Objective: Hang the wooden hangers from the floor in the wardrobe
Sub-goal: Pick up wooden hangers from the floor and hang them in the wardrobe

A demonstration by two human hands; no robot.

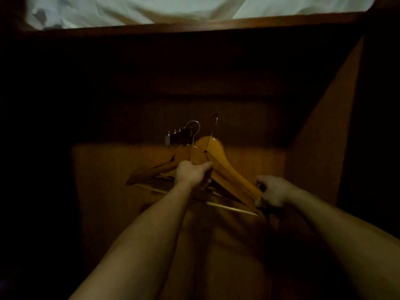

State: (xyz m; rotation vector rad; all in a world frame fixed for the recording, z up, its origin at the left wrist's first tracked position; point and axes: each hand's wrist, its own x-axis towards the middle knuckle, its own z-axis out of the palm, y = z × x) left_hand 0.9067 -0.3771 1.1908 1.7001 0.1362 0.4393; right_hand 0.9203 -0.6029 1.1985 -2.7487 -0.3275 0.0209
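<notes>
Both bare forearms reach straight forward, side by side. The right hand [273,191] curls round the near end of the wooden hangers [225,166], fingers closed on the wood. Left of it and slightly farther, the left hand [192,174] grips the bunch at its middle. Just beyond that hand, the metal hooks [195,129] point away. Past them lies a small dark object [178,136], too dim to identify. Farthest, white bedding [151,7].

Side panel [324,152] close at right; hook rack [179,135] just behind the hangers [225,167]; left lost in dark.
</notes>
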